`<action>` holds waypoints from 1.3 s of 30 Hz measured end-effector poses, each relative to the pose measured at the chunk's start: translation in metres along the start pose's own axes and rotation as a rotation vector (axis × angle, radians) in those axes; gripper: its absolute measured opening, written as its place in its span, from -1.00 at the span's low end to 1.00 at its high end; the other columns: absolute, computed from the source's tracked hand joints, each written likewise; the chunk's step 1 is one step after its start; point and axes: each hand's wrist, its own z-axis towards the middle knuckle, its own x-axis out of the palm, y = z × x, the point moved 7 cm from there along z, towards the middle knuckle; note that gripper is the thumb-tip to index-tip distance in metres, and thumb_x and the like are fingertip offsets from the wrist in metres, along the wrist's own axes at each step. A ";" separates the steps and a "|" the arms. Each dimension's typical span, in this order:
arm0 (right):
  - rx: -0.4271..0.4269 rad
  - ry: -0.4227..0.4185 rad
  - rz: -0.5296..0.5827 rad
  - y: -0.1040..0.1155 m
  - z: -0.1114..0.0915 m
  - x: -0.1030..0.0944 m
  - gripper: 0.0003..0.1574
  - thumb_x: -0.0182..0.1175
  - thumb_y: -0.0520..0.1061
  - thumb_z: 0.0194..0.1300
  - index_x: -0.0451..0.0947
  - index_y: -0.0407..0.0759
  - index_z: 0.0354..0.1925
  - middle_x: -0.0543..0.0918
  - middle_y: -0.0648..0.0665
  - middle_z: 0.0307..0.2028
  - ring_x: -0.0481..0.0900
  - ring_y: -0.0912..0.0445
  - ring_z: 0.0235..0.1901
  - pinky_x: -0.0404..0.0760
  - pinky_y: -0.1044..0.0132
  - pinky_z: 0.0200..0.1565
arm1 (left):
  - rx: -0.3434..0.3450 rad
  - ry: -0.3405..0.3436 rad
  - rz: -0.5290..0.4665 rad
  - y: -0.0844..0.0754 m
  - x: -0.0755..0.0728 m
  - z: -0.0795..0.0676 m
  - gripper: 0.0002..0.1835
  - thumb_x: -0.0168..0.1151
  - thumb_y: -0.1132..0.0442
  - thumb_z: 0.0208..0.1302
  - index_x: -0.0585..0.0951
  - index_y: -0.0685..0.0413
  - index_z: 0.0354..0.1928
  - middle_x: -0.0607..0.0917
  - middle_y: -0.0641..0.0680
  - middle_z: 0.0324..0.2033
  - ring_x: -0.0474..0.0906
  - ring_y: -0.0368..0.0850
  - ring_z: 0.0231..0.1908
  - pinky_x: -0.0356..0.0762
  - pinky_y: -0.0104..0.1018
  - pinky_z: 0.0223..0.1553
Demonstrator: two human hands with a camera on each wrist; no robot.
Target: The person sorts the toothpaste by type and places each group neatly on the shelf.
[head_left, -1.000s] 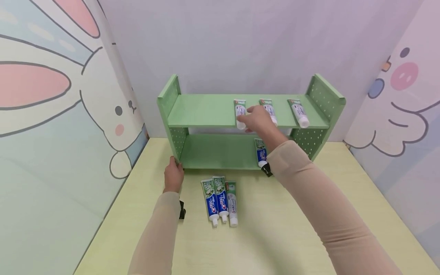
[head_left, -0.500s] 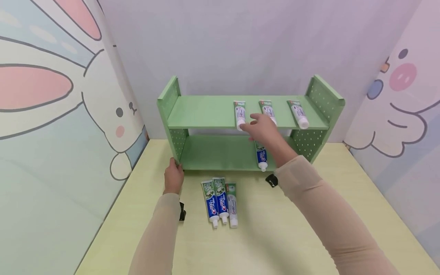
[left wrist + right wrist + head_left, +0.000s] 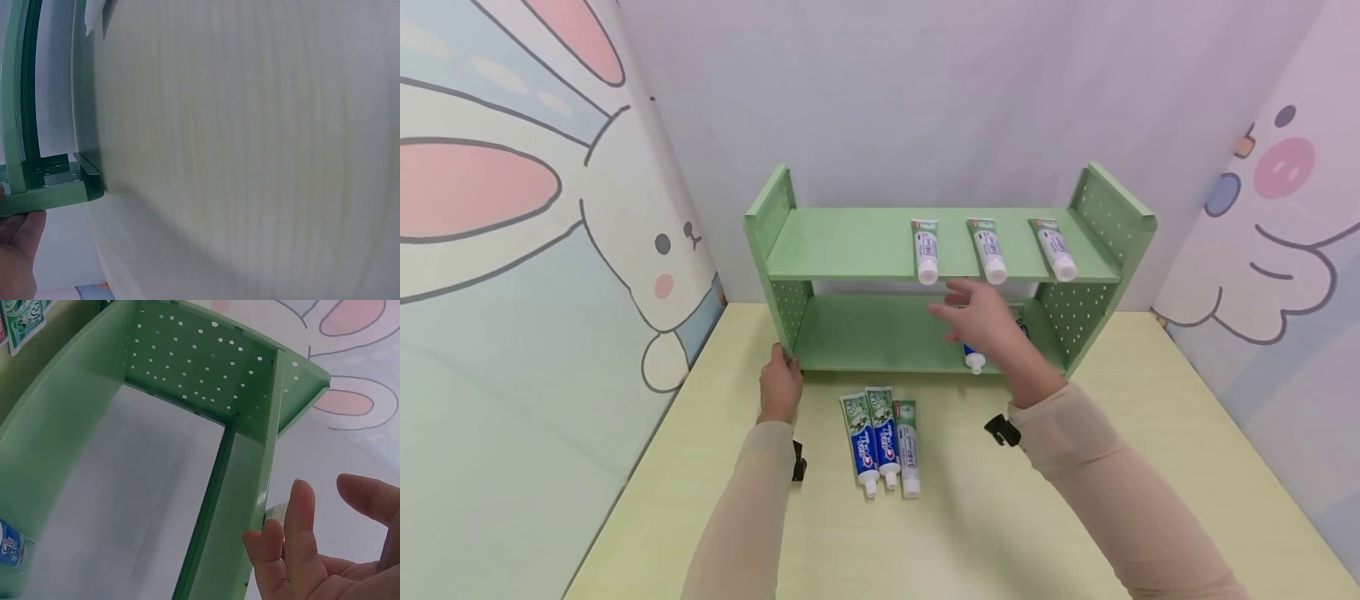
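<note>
My left hand [image 3: 781,387] grips the lower front corner of a green two-tier shelf rack [image 3: 850,242] by its left side panel; in the left wrist view its fingers [image 3: 28,234] lie against that panel. My right hand [image 3: 988,321] holds nothing, fingers spread, in front of the rack just under the upper board's edge. Above it, three white-and-green toothpaste tubes lie side by side on the upper board: a left one [image 3: 927,250], a middle one [image 3: 989,250] and a right one [image 3: 1053,248]. Behind the right hand, a blue toothpaste tube [image 3: 974,360] on the lower board is partly hidden.
Two blue-and-green toothpaste tubes, one leftmost [image 3: 860,437] and one beside it [image 3: 884,433], lie on the table [image 3: 955,517] with a white-and-green tube [image 3: 907,450]. Another tube [image 3: 1019,317] shows past my right hand on the lower board. Cartoon-printed walls [image 3: 662,200] enclose the table.
My right hand has let go of the left tube on the upper board and moved down and to the right. That tube stays in place. The left hand keeps its grip on the rack.
</note>
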 end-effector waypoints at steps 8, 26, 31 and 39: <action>0.008 0.015 0.026 -0.014 -0.003 0.011 -0.15 0.18 -0.05 0.42 0.04 -0.18 0.50 0.31 -0.28 0.34 0.62 0.00 -0.30 0.57 0.18 -0.17 | 0.005 -0.008 0.006 0.001 0.000 0.001 -0.77 -0.01 0.33 0.49 0.34 0.28 0.08 0.61 0.40 -0.20 0.61 0.22 -0.25 0.52 0.05 -0.30; 0.023 0.060 -0.006 -0.045 -0.009 0.042 -0.18 0.20 -0.04 0.40 0.10 -0.20 0.47 0.40 -0.29 0.26 0.62 0.01 -0.32 0.55 0.05 -0.09 | 0.018 -0.011 0.005 -0.002 -0.001 0.001 -0.78 -0.01 0.34 0.49 0.33 0.29 0.06 0.60 0.41 -0.19 0.61 0.23 -0.26 0.51 0.06 -0.32; 0.028 0.070 -0.001 -0.053 -0.008 0.049 -0.18 0.19 -0.05 0.40 0.10 -0.23 0.46 0.40 -0.33 0.26 0.63 0.01 -0.34 0.52 -0.02 -0.03 | 0.013 -0.007 0.011 -0.001 -0.001 0.001 -0.78 -0.01 0.34 0.49 0.33 0.28 0.06 0.61 0.41 -0.20 0.61 0.22 -0.28 0.51 0.06 -0.33; 0.038 0.070 0.027 -0.069 -0.010 0.058 -0.21 0.20 -0.10 0.39 0.13 -0.25 0.45 0.42 -0.35 0.22 0.65 0.00 -0.36 0.60 0.07 -0.15 | 0.001 -0.002 0.010 -0.001 0.000 -0.001 -0.77 -0.01 0.33 0.49 0.33 0.27 0.08 0.61 0.40 -0.19 0.61 0.22 -0.27 0.51 0.05 -0.32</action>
